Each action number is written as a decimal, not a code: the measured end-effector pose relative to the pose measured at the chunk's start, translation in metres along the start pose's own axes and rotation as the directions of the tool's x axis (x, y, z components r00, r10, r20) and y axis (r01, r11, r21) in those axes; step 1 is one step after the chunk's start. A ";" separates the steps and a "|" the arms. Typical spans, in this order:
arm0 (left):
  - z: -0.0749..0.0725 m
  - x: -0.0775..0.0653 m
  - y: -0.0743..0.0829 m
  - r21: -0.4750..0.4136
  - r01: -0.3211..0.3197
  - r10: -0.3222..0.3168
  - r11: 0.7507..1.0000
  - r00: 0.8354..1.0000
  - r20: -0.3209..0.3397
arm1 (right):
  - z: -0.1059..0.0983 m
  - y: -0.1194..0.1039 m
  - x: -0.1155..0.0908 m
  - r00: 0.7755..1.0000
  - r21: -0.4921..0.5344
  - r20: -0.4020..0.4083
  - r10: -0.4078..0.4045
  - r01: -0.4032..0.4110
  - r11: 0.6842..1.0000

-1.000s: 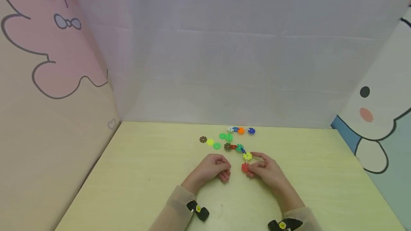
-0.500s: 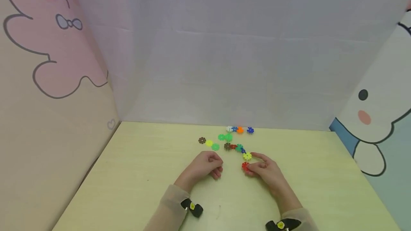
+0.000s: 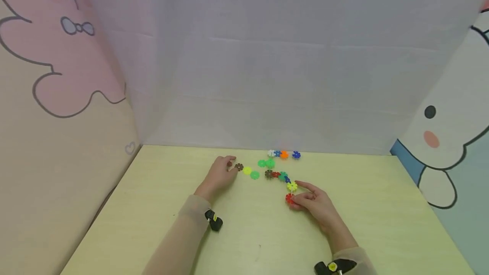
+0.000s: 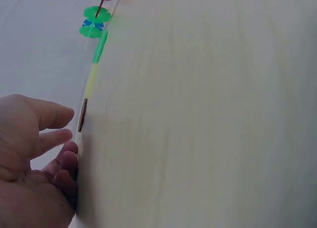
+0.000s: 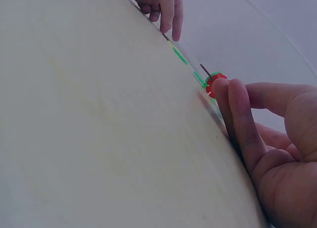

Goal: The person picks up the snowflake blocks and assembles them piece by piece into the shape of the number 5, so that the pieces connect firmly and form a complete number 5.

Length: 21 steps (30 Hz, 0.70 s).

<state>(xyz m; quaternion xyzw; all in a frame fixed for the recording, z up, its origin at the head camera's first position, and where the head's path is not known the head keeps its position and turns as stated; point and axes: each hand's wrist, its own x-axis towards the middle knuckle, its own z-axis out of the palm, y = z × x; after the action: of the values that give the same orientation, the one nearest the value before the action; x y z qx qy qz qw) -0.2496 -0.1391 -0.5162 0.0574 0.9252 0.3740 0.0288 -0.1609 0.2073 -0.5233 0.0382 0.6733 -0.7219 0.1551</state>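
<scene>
My right hand (image 3: 321, 209) pinches a red snowflake disc (image 3: 289, 198) at the near end of a linked chain. From the red disc the chain runs through a yellow disc (image 3: 292, 186), a dark blue one (image 3: 288, 180), a teal one (image 3: 283, 176) and a dark red one (image 3: 276, 174) to a brown disc (image 3: 269, 174). My left hand (image 3: 218, 176) is at a loose brown snowflake disc (image 3: 239, 167) lying flat, thumb and forefinger spread beside it. In the left wrist view a small gap shows between the fingertips and that brown disc (image 4: 82, 115).
Right of the loose brown disc lie a yellow disc (image 3: 247, 170) and a green one (image 3: 254, 175). Two more green discs (image 3: 270, 163) lie behind the chain. White, blue, orange (image 3: 284, 155) and dark blue (image 3: 296, 155) discs line the table's back edge by the curtain.
My left hand has moved left and away from me, from bare table to the loose brown disc, its fingers spreading. The right hand keeps its pinch on the red disc, nearly still.
</scene>
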 end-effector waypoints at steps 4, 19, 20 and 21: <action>-0.001 0.004 -0.004 0.017 -0.040 0.040 0.999 0.998 0.049 | 0.000 0.000 0.001 1.000 0.010 0.003 -0.002 0.002 1.000; -0.003 0.001 -0.001 -0.012 -0.042 0.043 0.999 0.997 0.056 | -0.001 0.000 0.001 1.000 0.012 0.025 0.001 -0.002 1.000; -0.003 0.001 -0.001 -0.020 -0.040 0.042 0.999 0.998 0.056 | -0.001 0.000 0.002 1.000 0.010 0.024 0.002 -0.002 1.000; -0.004 0.001 -0.002 -0.026 -0.040 0.041 0.999 0.998 0.055 | -0.001 0.000 0.002 1.000 0.008 0.023 0.001 -0.001 1.000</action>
<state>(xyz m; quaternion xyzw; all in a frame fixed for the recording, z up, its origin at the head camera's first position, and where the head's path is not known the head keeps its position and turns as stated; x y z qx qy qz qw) -0.2506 -0.1431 -0.5150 0.0863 0.9180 0.3842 0.0478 -0.1625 0.2080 -0.5241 0.0308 0.6686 -0.7249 0.1632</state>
